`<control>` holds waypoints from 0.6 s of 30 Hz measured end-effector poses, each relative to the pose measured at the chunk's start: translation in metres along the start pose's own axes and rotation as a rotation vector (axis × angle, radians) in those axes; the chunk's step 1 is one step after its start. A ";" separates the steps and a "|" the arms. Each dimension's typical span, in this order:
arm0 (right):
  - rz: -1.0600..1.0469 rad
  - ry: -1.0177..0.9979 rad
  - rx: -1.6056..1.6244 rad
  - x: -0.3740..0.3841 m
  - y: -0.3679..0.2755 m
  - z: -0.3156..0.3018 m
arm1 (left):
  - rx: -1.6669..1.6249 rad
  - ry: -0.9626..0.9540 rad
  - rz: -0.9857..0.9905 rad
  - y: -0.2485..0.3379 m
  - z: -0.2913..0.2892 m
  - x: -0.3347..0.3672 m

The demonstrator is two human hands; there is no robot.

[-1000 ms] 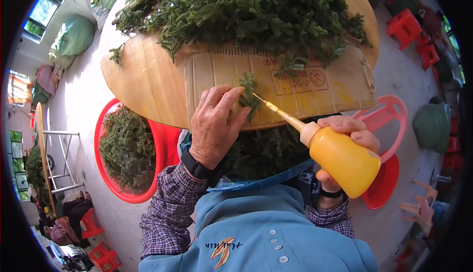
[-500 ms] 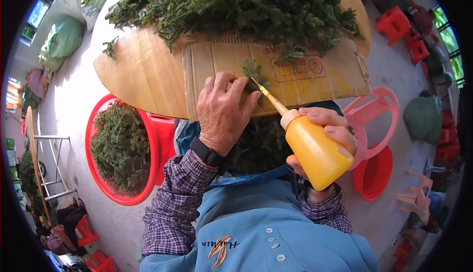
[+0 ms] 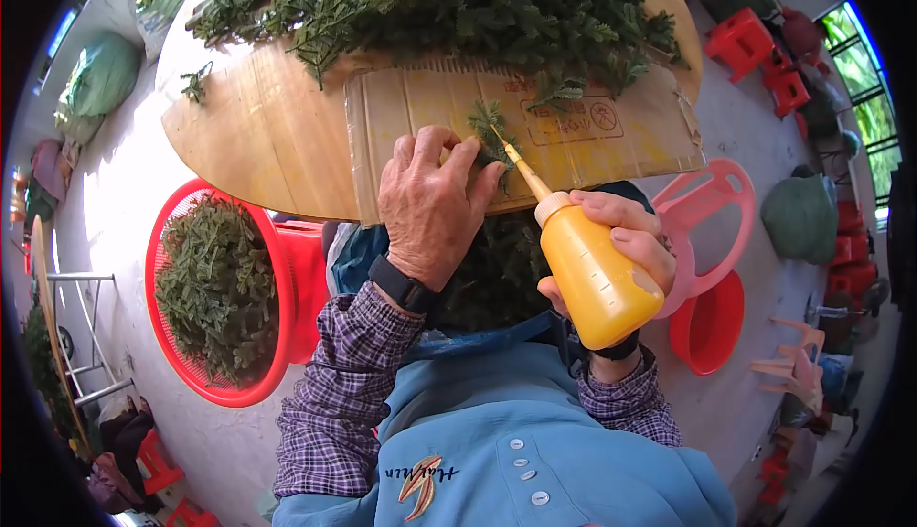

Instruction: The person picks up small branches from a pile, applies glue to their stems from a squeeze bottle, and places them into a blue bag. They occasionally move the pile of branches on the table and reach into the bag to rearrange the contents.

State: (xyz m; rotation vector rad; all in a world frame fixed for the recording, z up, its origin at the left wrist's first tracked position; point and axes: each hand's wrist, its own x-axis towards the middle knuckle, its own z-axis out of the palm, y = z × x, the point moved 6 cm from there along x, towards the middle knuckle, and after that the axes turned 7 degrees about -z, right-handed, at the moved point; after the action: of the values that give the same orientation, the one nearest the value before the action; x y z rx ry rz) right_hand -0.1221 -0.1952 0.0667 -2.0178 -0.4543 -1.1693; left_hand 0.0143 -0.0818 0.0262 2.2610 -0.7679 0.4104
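Observation:
My right hand [image 3: 626, 236] is wrapped round a squeeze bottle [image 3: 597, 274] of yellow liquid, tilted so its long thin nozzle points up and left. The nozzle's tip meets a small green evergreen sprig [image 3: 491, 130] lying on a flattened cardboard sheet [image 3: 420, 107]. My left hand [image 3: 432, 188], fingers bent, pinches the sprig's near end against the cardboard. Its fingertips partly cover that end.
A big heap of evergreen sprigs [image 3: 458, 11] covers the far side of the round wooden table [image 3: 258, 135]. To the left stands a red basket [image 3: 287, 307] full of greenery. A pink plastic chair [image 3: 707, 231] and a red bucket [image 3: 709, 326] are on the right.
The nozzle tip has shifted from the sprig's lower left side up along it towards its far end. The left hand keeps its hold. The whole view has shifted slightly.

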 end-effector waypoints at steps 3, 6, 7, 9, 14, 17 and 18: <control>-0.003 -0.010 -0.012 -0.001 -0.001 0.000 | -0.004 0.005 0.005 -0.001 0.001 -0.001; -0.004 -0.017 -0.013 -0.001 -0.003 -0.002 | -0.008 0.009 0.010 -0.001 0.001 -0.001; -0.004 -0.019 -0.008 0.000 -0.004 -0.002 | -0.005 0.012 0.011 -0.001 0.001 -0.001; -0.002 -0.020 -0.002 0.000 -0.006 -0.003 | 0.003 0.017 0.011 -0.002 0.000 -0.001; 0.018 -0.026 0.000 -0.002 -0.005 -0.006 | -0.005 0.012 0.019 -0.002 0.003 -0.002; 0.037 -0.021 0.005 0.000 -0.006 -0.007 | 0.008 0.018 0.020 -0.001 0.003 -0.001; 0.033 -0.012 0.012 0.001 -0.007 -0.007 | 0.008 0.015 0.022 -0.001 0.002 -0.001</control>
State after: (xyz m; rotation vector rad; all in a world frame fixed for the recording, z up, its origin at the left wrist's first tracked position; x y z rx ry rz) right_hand -0.1301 -0.1959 0.0728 -2.0150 -0.4310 -1.1326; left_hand 0.0142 -0.0824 0.0233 2.2556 -0.7855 0.4413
